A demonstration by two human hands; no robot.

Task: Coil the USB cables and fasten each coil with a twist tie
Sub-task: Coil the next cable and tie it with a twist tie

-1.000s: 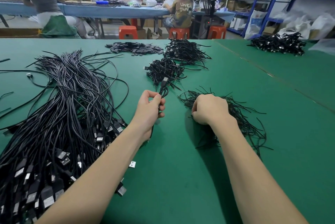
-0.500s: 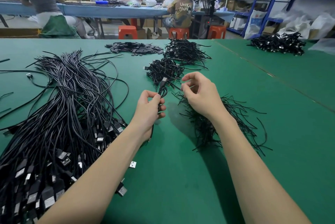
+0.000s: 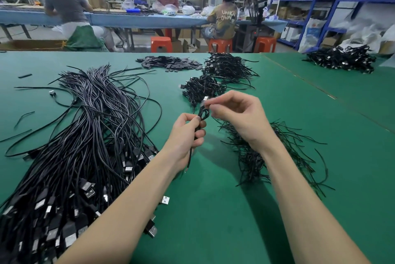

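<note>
Right in the middle of the frame, the left hand (image 3: 186,135) grips a coiled cable (image 3: 202,115), fingers curled round it. Just beside it, the right hand (image 3: 237,118) pinches something thin at the coil's top. Loose cables (image 3: 85,135) fill the left, twist ties (image 3: 267,156) lie right, on the green table (image 3: 213,210).

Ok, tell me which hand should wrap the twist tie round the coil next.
Probably the right hand: it pinches what looks like a tie beside the coiled USB cable, while the left hand is busy gripping that coil.
</note>
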